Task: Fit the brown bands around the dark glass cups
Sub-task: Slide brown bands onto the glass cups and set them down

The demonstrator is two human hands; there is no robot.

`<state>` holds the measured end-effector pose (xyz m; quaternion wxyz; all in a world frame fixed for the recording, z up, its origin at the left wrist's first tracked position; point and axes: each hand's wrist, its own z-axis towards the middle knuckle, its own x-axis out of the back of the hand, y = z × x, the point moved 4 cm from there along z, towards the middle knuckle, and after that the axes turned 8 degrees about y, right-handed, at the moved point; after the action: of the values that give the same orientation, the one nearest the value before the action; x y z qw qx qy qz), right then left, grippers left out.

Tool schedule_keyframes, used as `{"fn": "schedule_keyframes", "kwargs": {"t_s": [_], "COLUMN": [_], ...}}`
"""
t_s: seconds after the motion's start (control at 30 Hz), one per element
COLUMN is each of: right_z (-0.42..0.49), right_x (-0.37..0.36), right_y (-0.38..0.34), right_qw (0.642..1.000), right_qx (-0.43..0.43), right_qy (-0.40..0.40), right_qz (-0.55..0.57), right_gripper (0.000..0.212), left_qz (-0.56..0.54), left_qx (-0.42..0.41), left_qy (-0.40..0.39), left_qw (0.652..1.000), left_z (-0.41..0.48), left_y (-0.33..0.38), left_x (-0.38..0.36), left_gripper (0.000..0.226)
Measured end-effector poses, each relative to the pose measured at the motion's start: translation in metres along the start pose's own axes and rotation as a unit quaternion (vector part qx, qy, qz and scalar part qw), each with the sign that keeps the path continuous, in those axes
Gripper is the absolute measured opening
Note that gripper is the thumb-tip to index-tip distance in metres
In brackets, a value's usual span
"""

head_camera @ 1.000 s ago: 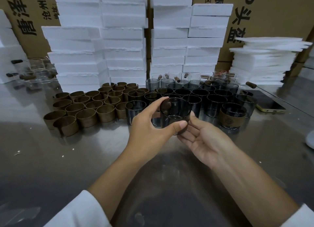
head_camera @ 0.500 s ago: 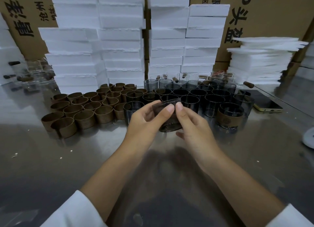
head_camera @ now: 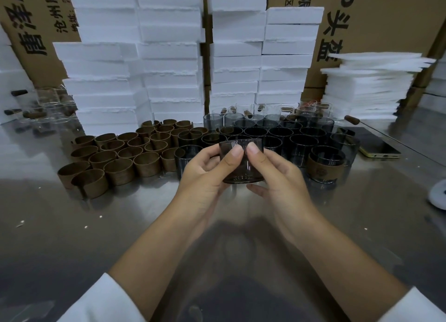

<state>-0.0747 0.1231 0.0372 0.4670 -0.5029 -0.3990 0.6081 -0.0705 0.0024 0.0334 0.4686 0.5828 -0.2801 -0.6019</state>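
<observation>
Together, our left grip (head_camera: 205, 174) and right grip (head_camera: 277, 177) held one dark cup (head_camera: 241, 174) just above the tabletop (head_camera: 96, 237). Both were clenched on it. The thumbs pressed side by side on its near wall below the rim, and the other fingers curled round its sides, with one right finger showing beneath its base. The cup stood upright in the air, mouth up, in front of the bare dark cups (head_camera: 277, 138), which were packed in rows at the middle and right. Its glass looked brownish, yet we could not tell whether a band sat on it. Loose brown bands (head_camera: 120, 157) stood on end in a crowd to the left of those rows, touching one another. One banded cup (head_camera: 325, 167) stood at the right front of the rows, its band round its lower half. A phone (head_camera: 379, 148) lay flat farther right. White foam blocks (head_camera: 169, 56) were stacked behind everything, with cartons (head_camera: 386, 20) behind them.
</observation>
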Motion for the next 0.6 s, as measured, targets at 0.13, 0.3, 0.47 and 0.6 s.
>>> {"fn": "schedule_keyframes", "kwargs": {"t_s": [0.13,0.3,0.47,0.6], "right_z": [0.0001,0.0027,0.0046,0.0017], "right_x": [0.0025,0.0041,0.0041,-0.0022], "right_y": [-0.0030,-0.0010,-0.0010,-0.0010], "right_qw": [0.999,0.999,0.998,0.999], "right_qx": [0.003,-0.017,0.006,0.030], "right_qy": [-0.022,-0.017,0.017,-0.010], "right_qz": [0.025,0.046,0.057,0.028], "right_gripper": [0.054,0.048,0.055,0.054], "left_qz": [-0.016,-0.036,-0.022,0.026], "left_qx": [0.016,0.031,0.047,0.043], "left_qy": [-0.032,-0.074,-0.083,-0.080], "left_qw": [0.999,0.996,0.995,0.996], "left_z": [-0.0024,-0.0026,-0.0009,0.0000], "left_y": [0.0014,0.0032,-0.0011,-0.0034], "left_x": [-0.0018,-0.0034,-0.0040,-0.0038], "left_gripper": [0.064,0.056,0.043,0.052]}}
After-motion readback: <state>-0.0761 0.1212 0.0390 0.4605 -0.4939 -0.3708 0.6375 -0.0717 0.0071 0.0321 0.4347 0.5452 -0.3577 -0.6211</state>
